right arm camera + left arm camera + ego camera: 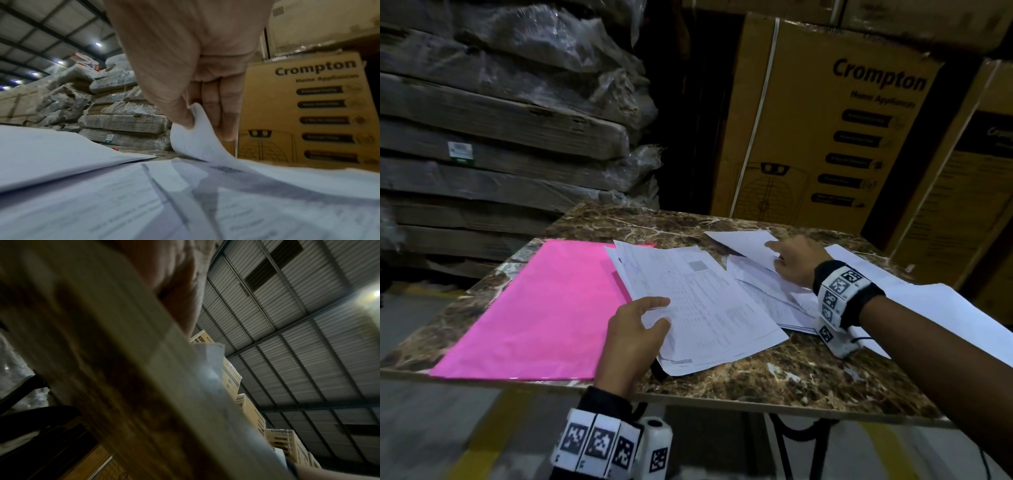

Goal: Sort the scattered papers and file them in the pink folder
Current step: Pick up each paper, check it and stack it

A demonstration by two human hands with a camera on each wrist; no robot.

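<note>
The pink folder (541, 308) is laid flat on the left part of the marbled desk (774, 380). A stack of printed sheets (705, 308), overlapping the folder's right edge, is pinched at its near-left corner by the left hand (633, 332). A curled single sheet (195, 141) is pinched between thumb and fingers of the right hand (794, 260), above loose papers (784, 291). Crompton cartons (825, 130) are stacked behind.

Beyond the right hand (792, 263), the big cardboard box (822, 130) reads "Crompton" with "Home Appliances" beneath; its dark label bars are too blurred to read. Stacked boxes (281, 443) past the left hand (635, 337) also show "Crompton". Print on the papers (705, 305) that hand holds is too small to read
</note>
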